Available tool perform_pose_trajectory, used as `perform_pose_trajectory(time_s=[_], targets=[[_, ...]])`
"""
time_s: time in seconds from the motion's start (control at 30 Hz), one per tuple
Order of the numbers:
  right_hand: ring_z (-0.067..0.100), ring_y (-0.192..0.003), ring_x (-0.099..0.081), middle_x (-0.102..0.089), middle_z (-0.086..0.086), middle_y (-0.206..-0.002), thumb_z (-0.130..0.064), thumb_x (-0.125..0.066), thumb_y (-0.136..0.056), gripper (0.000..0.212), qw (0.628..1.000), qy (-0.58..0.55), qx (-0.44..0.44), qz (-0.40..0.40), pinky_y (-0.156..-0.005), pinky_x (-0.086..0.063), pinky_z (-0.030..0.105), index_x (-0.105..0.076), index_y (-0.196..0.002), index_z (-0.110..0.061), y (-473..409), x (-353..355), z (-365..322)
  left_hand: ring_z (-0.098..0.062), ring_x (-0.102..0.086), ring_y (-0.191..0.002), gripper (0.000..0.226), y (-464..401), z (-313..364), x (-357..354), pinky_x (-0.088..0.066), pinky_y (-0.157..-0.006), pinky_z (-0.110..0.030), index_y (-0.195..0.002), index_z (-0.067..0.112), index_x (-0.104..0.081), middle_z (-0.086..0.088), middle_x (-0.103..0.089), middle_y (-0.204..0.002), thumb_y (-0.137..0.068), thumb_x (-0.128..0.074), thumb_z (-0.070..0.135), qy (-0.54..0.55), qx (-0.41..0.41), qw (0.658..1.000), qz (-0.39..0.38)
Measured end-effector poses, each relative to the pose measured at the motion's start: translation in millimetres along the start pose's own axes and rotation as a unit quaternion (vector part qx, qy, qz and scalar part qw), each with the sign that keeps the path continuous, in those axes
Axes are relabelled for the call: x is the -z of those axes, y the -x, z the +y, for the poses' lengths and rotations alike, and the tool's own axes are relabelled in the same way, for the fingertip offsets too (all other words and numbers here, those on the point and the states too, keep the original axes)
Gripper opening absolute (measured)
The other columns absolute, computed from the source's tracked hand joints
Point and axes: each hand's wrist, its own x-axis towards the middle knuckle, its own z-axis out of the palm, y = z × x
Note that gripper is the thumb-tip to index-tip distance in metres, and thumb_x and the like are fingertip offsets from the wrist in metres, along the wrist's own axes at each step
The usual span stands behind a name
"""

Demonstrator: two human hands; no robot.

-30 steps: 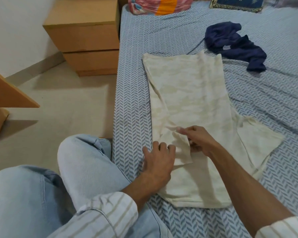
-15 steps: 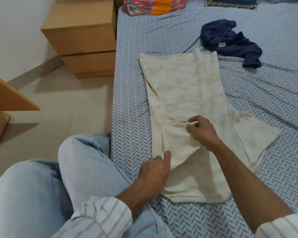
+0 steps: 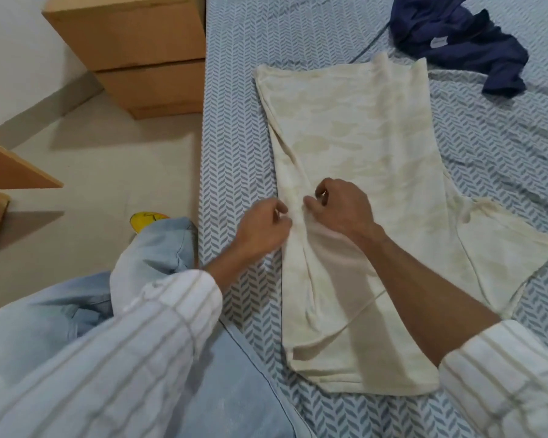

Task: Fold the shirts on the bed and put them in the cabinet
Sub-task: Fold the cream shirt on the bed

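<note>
A: Both hands have been brought together at the folded side of the cream shirt [image 3: 355, 147] since half a second ago, the left hand [image 3: 263, 226] shifted up from the near hem.

B: Yep, fabric is pinched by the left hand and the right hand [image 3: 339, 207]. Shirt's laid flat on the bed [image 3: 234, 147], navy shirt [image 3: 462, 42] crumpled beyond it.

We see our two forearms, in striped rolled-up sleeves, reaching forward. Our left hand [image 3: 261, 224] and right hand [image 3: 340, 207] sit just beside each other, fingers curled, each pinching a fold of cream shirt [image 3: 361, 147] fabric.
</note>
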Motion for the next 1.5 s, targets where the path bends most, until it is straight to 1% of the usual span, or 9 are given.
perform_pose_trajectory(time_s=[0.17, 0.33, 0.5, 0.67, 0.83, 0.93, 1.13, 1.3, 1.5], targets=[[0.017, -0.076, -0.055, -0.054, -0.012, -0.074, -0.051, -0.057, -0.085, 0.023, 0.996, -0.019, 0.021, 0.079, -0.079, -0.03, 0.032, -0.059, -0.077, -0.029, -5, -22, 12, -0.011, -0.061, -0.075, 0.016, -98, 11, 19, -0.046, -0.064, -0.024, -0.098, 0.011, -0.07, 0.0, -0.069, -0.086, -0.094, -0.062, 0.024, 0.078, 0.052, 0.994, 0.06], [0.015, -0.065, -0.045, -0.045, -0.012, -0.067, -0.046, -0.056, -0.082, 0.028, 0.989, -0.059, 0.057, 0.126, -0.077, -0.035, 0.034, -0.061, -0.067, -0.023, -14, -40, 26, -0.021, -0.066, -0.077, 0.018, -208, 31, 39, -0.056, -0.07, -0.031, -0.078, 0.016, -0.063, -0.006, -0.07, -0.083, -0.083, -0.072, 0.031, 0.179, 0.121, 0.971, 0.104], [0.015, -0.062, -0.041, -0.04, -0.011, -0.065, -0.037, -0.06, -0.077, 0.023, 0.98, -0.095, 0.082, 0.158, -0.075, -0.037, 0.037, -0.052, -0.063, -0.021, -13, -45, 29, -0.026, -0.069, -0.095, 0.068, -289, 49, 62, -0.062, -0.069, -0.032, -0.134, 0.001, -0.046, -0.016, -0.066, -0.115, -0.075, -0.076, 0.018, 0.291, 0.168, 0.932, 0.137], [0.016, -0.061, -0.04, -0.04, -0.008, -0.064, -0.031, -0.062, -0.073, 0.022, 0.973, -0.114, 0.097, 0.178, -0.071, -0.039, 0.04, -0.05, -0.061, -0.018, -14, -50, 32, -0.019, -0.065, -0.084, 0.064, -331, 65, 77, -0.056, -0.05, -0.024, -0.138, 0.003, -0.038, -0.011, -0.063, -0.104, -0.082, -0.069, 0.006, 0.278, 0.168, 0.934, 0.15], [0.017, -0.064, -0.041, -0.042, -0.004, -0.068, -0.027, -0.058, -0.066, 0.022, 0.965, -0.158, 0.093, 0.188, -0.068, -0.038, 0.039, -0.043, -0.057, -0.015, -13, -47, 30, -0.021, -0.062, -0.112, 0.059, -350, 78, 80, -0.057, -0.091, -0.033, -0.146, 0.011, -0.041, -0.007, -0.058, -0.135, -0.092, -0.056, 0.031, 0.181, 0.144, 0.945, 0.23], [0.019, -0.073, -0.044, -0.047, -0.001, -0.078, -0.021, -0.055, -0.063, 0.02, 0.953, -0.214, 0.074, 0.2, -0.066, -0.036, 0.032, -0.038, -0.056, -0.012, -9, -44, 29, -0.02, -0.064, -0.105, 0.047, -354, 102, 77, -0.056, -0.086, -0.031, -0.128, 0.013, -0.056, -0.004, -0.066, -0.121, -0.09, -0.057, 0.041, 0.106, 0.06, 0.959, 0.257], [0.019, -0.077, -0.044, -0.046, -0.001, -0.084, -0.016, -0.05, -0.06, 0.019, 0.936, -0.273, 0.038, 0.218, -0.064, -0.03, 0.019, -0.031, -0.058, -0.018, -7, -40, 26, -0.019, -0.06, -0.061, 0.022, -368, 148, 44, -0.043, -0.042, -0.022, -0.092, 0.008, -0.056, -0.008, -0.061, -0.078, -0.082, -0.064, 0.025, 0.135, 0.004, 0.982, 0.129], [0.02, -0.076, -0.046, -0.046, -0.001, -0.083, -0.015, -0.051, -0.059, 0.021, 0.938, -0.272, 0.016, 0.216, -0.061, -0.032, 0.02, -0.03, -0.055, -0.015, -7, -43, 28, -0.017, -0.049, -0.05, 0.024, -377, 150, 9, -0.048, -0.049, -0.027, -0.09, 0.008, -0.053, -0.01, -0.051, -0.07, -0.085, -0.07, 0.024, 0.2, 0.052, 0.978, 0.01], [0.018, -0.076, -0.047, -0.048, -0.003, -0.083, -0.015, -0.054, -0.061, 0.022, 0.946, -0.255, 0.002, 0.199, -0.06, -0.035, 0.021, -0.033, -0.055, -0.014, -9, -44, 29, -0.028, -0.067, -0.093, 0.045, -352, 135, 31, -0.059, -0.075, -0.033, -0.128, 0.01, -0.053, -0.012, -0.063, -0.11, -0.093, -0.063, 0.036, 0.377, 0.063, 0.922, -0.062]])
